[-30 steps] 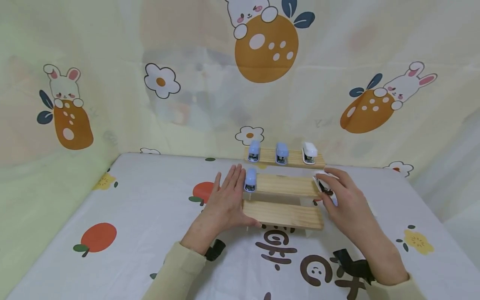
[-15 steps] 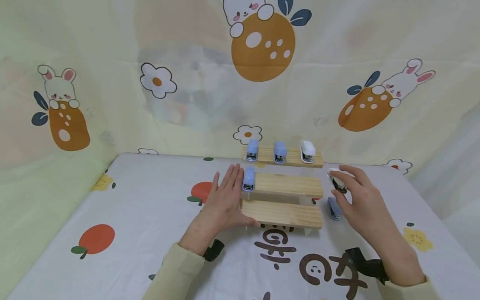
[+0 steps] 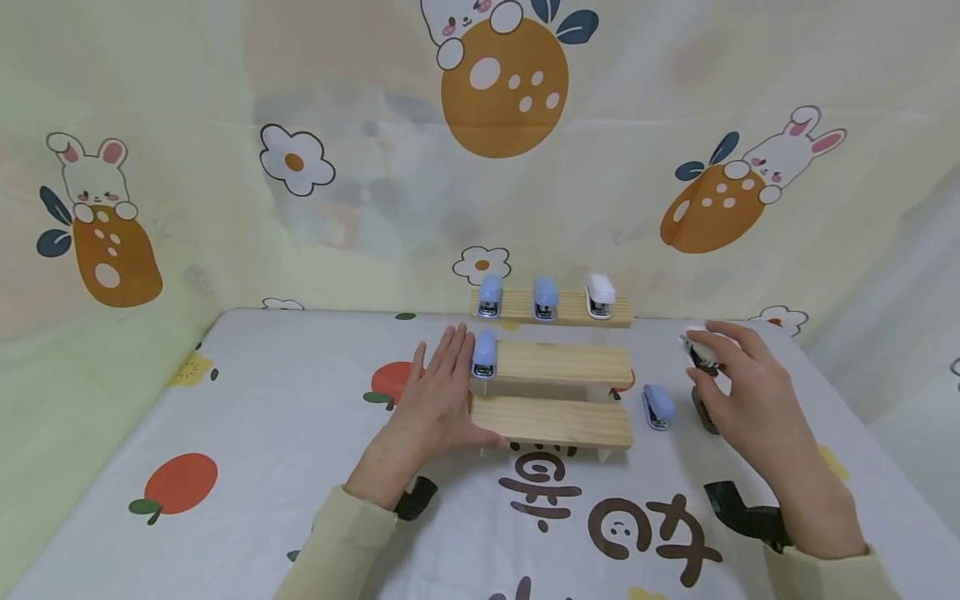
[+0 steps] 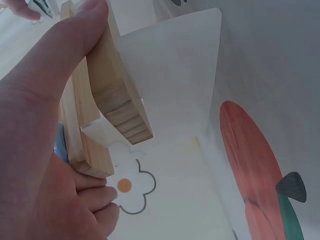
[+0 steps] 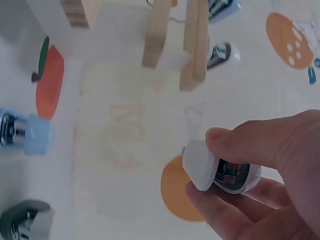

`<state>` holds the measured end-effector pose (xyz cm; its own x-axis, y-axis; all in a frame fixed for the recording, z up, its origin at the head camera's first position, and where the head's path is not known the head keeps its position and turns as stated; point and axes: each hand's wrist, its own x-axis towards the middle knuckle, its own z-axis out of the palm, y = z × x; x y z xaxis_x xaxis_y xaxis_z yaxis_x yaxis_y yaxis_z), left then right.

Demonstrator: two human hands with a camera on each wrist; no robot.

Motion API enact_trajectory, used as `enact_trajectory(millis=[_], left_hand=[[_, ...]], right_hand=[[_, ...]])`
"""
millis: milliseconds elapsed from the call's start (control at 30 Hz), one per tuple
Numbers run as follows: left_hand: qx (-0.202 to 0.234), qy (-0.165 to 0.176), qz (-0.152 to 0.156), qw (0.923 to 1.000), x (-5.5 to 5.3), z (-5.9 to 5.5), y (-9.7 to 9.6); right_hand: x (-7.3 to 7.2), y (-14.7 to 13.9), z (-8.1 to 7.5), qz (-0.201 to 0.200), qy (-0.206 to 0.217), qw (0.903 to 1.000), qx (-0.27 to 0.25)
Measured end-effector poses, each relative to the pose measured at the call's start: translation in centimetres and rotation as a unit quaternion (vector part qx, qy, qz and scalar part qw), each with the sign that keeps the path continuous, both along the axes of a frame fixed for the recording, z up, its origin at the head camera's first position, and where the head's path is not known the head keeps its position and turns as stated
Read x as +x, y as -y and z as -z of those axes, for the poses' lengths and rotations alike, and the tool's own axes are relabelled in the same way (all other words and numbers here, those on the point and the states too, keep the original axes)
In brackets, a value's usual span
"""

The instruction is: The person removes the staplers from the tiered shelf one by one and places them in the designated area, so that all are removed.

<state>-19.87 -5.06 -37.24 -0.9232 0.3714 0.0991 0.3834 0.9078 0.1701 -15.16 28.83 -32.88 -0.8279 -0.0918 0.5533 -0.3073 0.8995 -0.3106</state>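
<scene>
My right hand (image 3: 757, 408) pinches a small white stapler (image 5: 201, 165) between thumb and fingers, off to the right of a stepped wooden shelf (image 3: 555, 421). Below it a blue stapler (image 3: 658, 407) lies on the tablecloth, and a dark stapler (image 5: 22, 217) is partly covered by the hand in the head view. My left hand (image 3: 431, 417) rests against the shelf's left end, fingers extended, its thumb on the lowest board. One light-blue stapler (image 3: 484, 354) stands at the left of the middle board, right by those fingertips.
On the top board (image 3: 517, 308) stand two light-blue staplers (image 3: 545, 298) and a white one (image 3: 600, 297). A patterned cloth backdrop (image 3: 375, 225) rises just behind the shelf. Printed fruit and lettering mark the white tablecloth (image 3: 262, 408).
My right hand has drawn the white stapler away from the middle board's right end, toward the right. The blue and dark staplers on the cloth have come into view. My left hand keeps its place on the shelf.
</scene>
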Motion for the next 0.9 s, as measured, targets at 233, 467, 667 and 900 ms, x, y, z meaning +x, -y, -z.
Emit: enact_trajectory(millis=[233, 467, 667, 900], left_hand=[[0.004, -0.001, 0.002, 1.0000, 0.0, 0.0, 0.0], [0.005, -0.003, 0.004, 1.0000, 0.0, 0.2, 0.0], [0.009, 0.002, 0.002, 1.0000, 0.0, 0.0, -0.1], [0.011, 0.002, -0.002, 0.9999, 0.1, -0.1, -0.1]], right_hand=[[-0.2, -2.3, 0.5, -0.011, 0.001, 0.9998, -0.016], [-0.5, -4.2, 1.2, 0.003, 0.028, 0.9995, -0.016], [-0.8, -5.3, 1.7, 0.024, 0.067, 0.9974, -0.009], [-1.1, -6.4, 2.3, 0.052, 0.118, 0.9917, -0.009]])
